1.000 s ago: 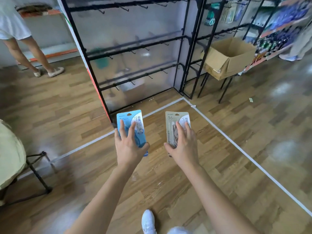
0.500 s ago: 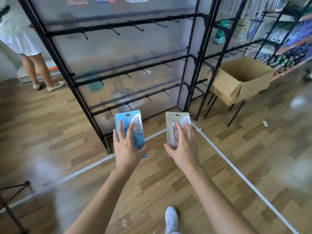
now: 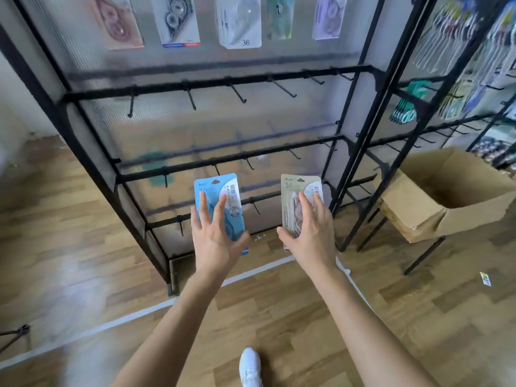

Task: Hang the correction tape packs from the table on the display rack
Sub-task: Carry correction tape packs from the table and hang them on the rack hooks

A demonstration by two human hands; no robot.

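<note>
Now, one light pack sits in each grip.
The left grip (image 3: 216,236) pinches the blue pack (image 3: 215,185) and the right grip (image 3: 311,233) the beige pack (image 3: 293,188); the card seems thin and stiff, so hold low and keep the top free.

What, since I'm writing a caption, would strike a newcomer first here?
Two hands reach out mid-picture: the left hand holds a blue pack, the right hand a beige pack. Behind them stands a black rack with bare hooks, five hung packs along its top.

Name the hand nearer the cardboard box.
Right. The right hand, holding the beige pack, is left of the cardboard box; the left hand, with the blue pack, farther left.
</note>
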